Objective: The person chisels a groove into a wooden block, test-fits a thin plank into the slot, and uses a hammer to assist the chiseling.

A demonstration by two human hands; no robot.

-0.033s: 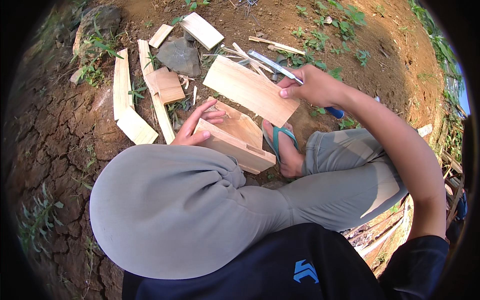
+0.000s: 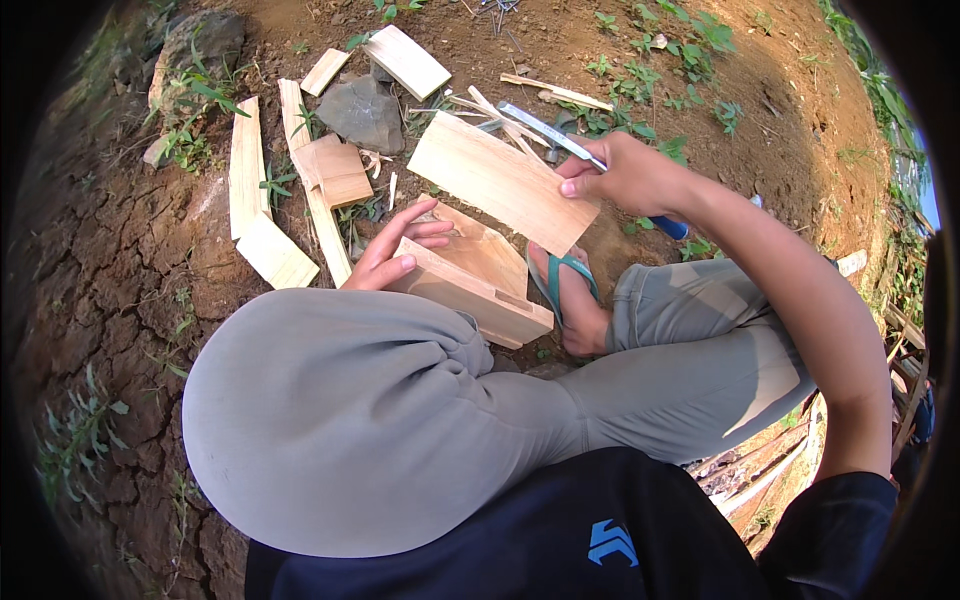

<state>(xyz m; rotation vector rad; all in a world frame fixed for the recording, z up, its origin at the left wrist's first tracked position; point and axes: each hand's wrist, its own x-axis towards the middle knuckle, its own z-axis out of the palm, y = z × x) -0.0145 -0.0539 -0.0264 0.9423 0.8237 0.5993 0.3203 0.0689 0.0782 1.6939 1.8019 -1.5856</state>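
Note:
My left hand (image 2: pixel 385 255) is at the left end of an open wooden box (image 2: pixel 465 290), its thumb on the near wall's top edge and its fingers reaching over the inside. The box rests tilted between my legs, its underside hidden. Pinched in my right hand (image 2: pixel 625 175) is the right end of a flat, pale wooden board (image 2: pixel 490 180), raised above the far side of the box. The same hand also holds a slim silver tool (image 2: pixel 545 130) that looks like a utility knife, lying along the board's far edge.
Left of the box lie wooden strips (image 2: pixel 318 195), a square wood piece (image 2: pixel 335 170) and a grey stone (image 2: pixel 362 113). Another board (image 2: pixel 408 62) lies beyond. A blue handle (image 2: pixel 670 228) shows beneath my right wrist. My sandalled foot (image 2: pixel 575 300) is right of the box; nails (image 2: pixel 497 10) lie farther off.

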